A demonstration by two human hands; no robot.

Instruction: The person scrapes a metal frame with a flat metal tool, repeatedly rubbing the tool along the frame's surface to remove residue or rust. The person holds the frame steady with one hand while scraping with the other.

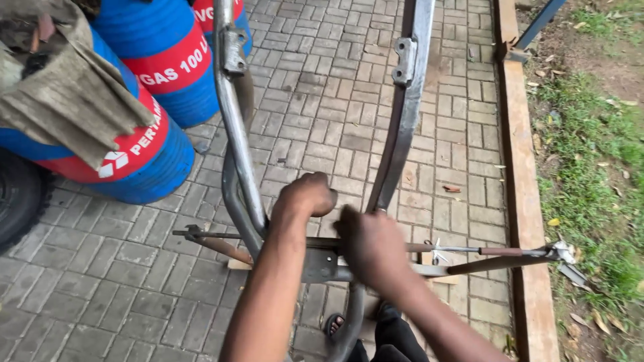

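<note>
Head view: the left hand (305,196) is closed in a fist around the left rail (236,141) of a bare metal frame (322,265), gripping it low down, just above the point where the rail bends into the crosspiece. The right hand (369,245) is blurred; it sits at the foot of the right rail (402,127), over the crosspiece, with the fingers curled, but I cannot tell whether it grips anything. The 2 rails rise away from the person toward the top edge of the view, each carrying a small bolted bracket (404,62) near its upper end. A thin rod (469,250) runs sideways through the frame's base, its right tip reaching the wooden beam (523,201) that borders the paving (grass lies past it).

The frame stands on grey brick paving (322,121). At the paving's far left corner stand blue drums (161,60) with red bands, a dirty cloth (64,94) draped over the nearest one, and a black tyre (17,198) shows at the left edge. A sandalled foot (334,326) is near the bottom edge, beneath the frame.
</note>
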